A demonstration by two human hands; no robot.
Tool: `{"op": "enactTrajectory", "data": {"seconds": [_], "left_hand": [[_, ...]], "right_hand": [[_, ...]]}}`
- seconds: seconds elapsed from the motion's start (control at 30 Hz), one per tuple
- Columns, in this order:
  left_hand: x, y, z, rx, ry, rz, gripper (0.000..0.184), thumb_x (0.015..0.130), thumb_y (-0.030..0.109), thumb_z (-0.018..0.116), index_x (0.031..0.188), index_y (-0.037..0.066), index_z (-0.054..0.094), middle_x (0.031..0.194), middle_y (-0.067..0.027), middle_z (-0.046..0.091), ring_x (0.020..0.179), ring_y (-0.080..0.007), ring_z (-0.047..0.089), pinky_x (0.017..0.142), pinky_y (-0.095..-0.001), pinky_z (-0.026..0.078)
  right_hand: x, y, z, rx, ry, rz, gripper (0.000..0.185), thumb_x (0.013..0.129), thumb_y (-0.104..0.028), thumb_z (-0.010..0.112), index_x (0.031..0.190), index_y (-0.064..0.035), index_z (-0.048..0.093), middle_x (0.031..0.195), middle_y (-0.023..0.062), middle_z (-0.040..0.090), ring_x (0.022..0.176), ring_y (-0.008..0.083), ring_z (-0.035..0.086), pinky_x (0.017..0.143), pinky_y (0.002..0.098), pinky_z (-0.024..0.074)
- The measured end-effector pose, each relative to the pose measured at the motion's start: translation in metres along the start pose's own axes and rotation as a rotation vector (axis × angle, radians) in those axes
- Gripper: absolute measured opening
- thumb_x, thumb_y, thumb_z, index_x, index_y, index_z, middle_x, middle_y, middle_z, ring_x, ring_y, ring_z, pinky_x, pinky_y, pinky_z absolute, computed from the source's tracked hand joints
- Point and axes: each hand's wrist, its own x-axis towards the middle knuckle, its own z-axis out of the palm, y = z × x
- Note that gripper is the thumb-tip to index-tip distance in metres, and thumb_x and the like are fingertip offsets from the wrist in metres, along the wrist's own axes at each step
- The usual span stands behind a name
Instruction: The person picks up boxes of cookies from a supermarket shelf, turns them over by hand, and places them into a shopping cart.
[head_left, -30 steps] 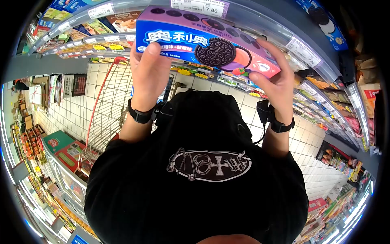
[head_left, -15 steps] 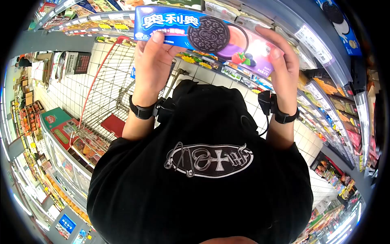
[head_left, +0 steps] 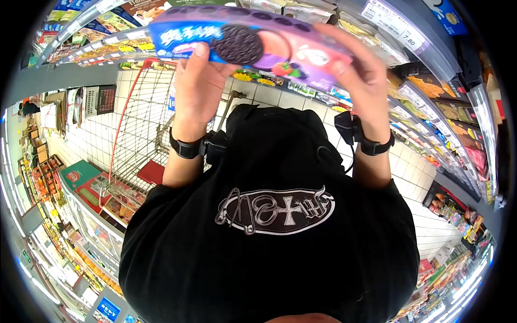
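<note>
A blue and purple cookie box (head_left: 239, 46) is held up in front of the shelves, its long printed face toward me and part of its top edge showing. My left hand (head_left: 200, 89) grips the box's left part, thumb on the front and the other fingers mostly hidden behind it. Around the right end is my right hand (head_left: 363, 75), with its thumb on the front and fingers over the top and back. The box and the right fingers are slightly blurred.
Shelves with price tags (head_left: 396, 24) and packaged snacks run across the top and down the right. A wire shopping cart (head_left: 142, 116) with a red handle stands at the left on the tiled floor (head_left: 67, 140). Beyond it is a display freezer (head_left: 94, 223).
Both hands have carried the box left. It tilted to show mostly its front half a second ago, and its top shows again now.
</note>
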Motion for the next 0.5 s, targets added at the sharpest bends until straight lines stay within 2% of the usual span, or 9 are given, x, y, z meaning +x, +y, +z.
{"op": "enactTrajectory", "data": {"seconds": [0.03, 0.07, 0.13, 0.17, 0.27, 0.33, 0.4, 0.47, 0.5], "left_hand": [[0.0, -0.004, 0.006, 0.024, 0.037, -0.037, 0.042, 0.094, 0.033, 0.055, 0.116, -0.002, 0.052, 0.111, -0.0121, 0.063, 0.103, -0.0243, 0.062, 0.09, -0.0415, 0.05], [0.003, -0.007, 0.002, 0.118, -0.147, -0.07, 0.048, 0.094, 0.041, 0.052, 0.116, -0.002, 0.053, 0.108, -0.011, 0.063, 0.105, -0.0235, 0.059, 0.094, -0.0413, 0.045], [-0.002, -0.014, 0.001, 0.048, -0.13, -0.059, 0.052, 0.095, 0.046, 0.047, 0.117, 0.0, 0.052, 0.109, -0.01, 0.062, 0.108, -0.0228, 0.057, 0.096, -0.0405, 0.042], [-0.005, -0.015, 0.008, 0.008, -0.094, -0.054, 0.053, 0.096, 0.047, 0.044, 0.118, 0.0, 0.052, 0.11, -0.0096, 0.062, 0.108, -0.0222, 0.056, 0.097, -0.0398, 0.041], [-0.009, -0.008, 0.021, 0.051, -0.014, -0.059, 0.052, 0.097, 0.047, 0.04, 0.122, 0.002, 0.05, 0.114, -0.0083, 0.06, 0.109, -0.0206, 0.055, 0.097, -0.0382, 0.04], [-0.015, 0.002, 0.008, 0.047, -0.116, -0.189, 0.05, 0.098, 0.043, 0.04, 0.127, 0.003, 0.046, 0.117, -0.0097, 0.059, 0.11, -0.0188, 0.055, 0.094, -0.0333, 0.044], [-0.014, 0.006, -0.006, 0.192, -0.161, -0.242, 0.05, 0.099, 0.038, 0.041, 0.132, 0.001, 0.041, 0.121, -0.0115, 0.056, 0.113, -0.0188, 0.054, 0.094, -0.0319, 0.044], [-0.022, 0.015, -0.003, 0.22, -0.184, -0.314, 0.051, 0.098, 0.032, 0.043, 0.137, -0.001, 0.036, 0.128, -0.0128, 0.052, 0.117, -0.0189, 0.052, 0.098, -0.0316, 0.041], [-0.024, 0.022, 0.005, 0.266, -0.229, -0.333, 0.057, 0.098, 0.028, 0.045, 0.143, -0.002, 0.027, 0.136, -0.0139, 0.046, 0.122, -0.0198, 0.048, 0.101, -0.0311, 0.038]], "right_hand": [[0.003, -0.001, 0.002, -0.013, -0.067, -0.062, 0.044, 0.081, -0.007, 0.071, 0.123, -0.005, 0.059, 0.117, 0.0093, 0.06, 0.106, 0.0183, 0.058, 0.087, 0.0289, 0.05], [0.004, -0.001, 0.006, -0.119, -0.1, -0.064, 0.051, 0.076, -0.014, 0.076, 0.123, -0.0091, 0.059, 0.12, 0.0109, 0.06, 0.113, 0.023, 0.056, 0.092, 0.0332, 0.0487], [0.007, -0.006, 0.017, -0.359, -0.211, -0.17, 0.063, 0.068, -0.02, 0.081, 0.125, -0.0129, 0.058, 0.124, 0.0126, 0.059, 0.119, 0.0272, 0.054, 0.097, 0.0375, 0.0459], [0.007, -0.009, 0.022, -0.407, -0.305, -0.174, 0.075, 0.062, -0.027, 0.084, 0.128, -0.0071, 0.055, 0.129, 0.0128, 0.056, 0.121, 0.0274, 0.052, 0.1, 0.0388, 0.0414], [0.006, -0.007, 0.026, -0.409, -0.383, -0.159, 0.076, 0.062, -0.02, 0.084, 0.13, -0.0064, 0.053, 0.131, 0.0117, 0.054, 0.117, 0.0261, 0.055, 0.094, 0.0365, 0.0465], [0.006, -0.012, 0.024, -0.194, -0.34, 0.092, 0.077, 0.063, -0.017, 0.083, 0.132, -0.0065, 0.05, 0.133, 0.0111, 0.053, 0.109, 0.0224, 0.059, 0.087, 0.0338, 0.0501], [0.011, -0.009, 0.023, -0.219, -0.291, -0.004, 0.078, 0.064, -0.014, 0.082, 0.134, -0.0059, 0.048, 0.132, 0.0103, 0.053, 0.102, 0.0191, 0.06, 0.082, 0.0312, 0.0515], [0.017, -0.011, 0.022, -0.29, -0.083, -0.17, 0.069, 0.063, -0.014, 0.082, 0.126, -0.0055, 0.055, 0.126, 0.0087, 0.057, 0.102, 0.0196, 0.06, 0.083, 0.0304, 0.0502], [0.02, -0.021, 0.017, -0.413, -0.133, -0.112, 0.068, 0.069, -0.019, 0.078, 0.13, -0.0057, 0.05, 0.132, 0.0147, 0.05, 0.112, 0.0265, 0.054, 0.086, 0.0362, 0.0483]]}}
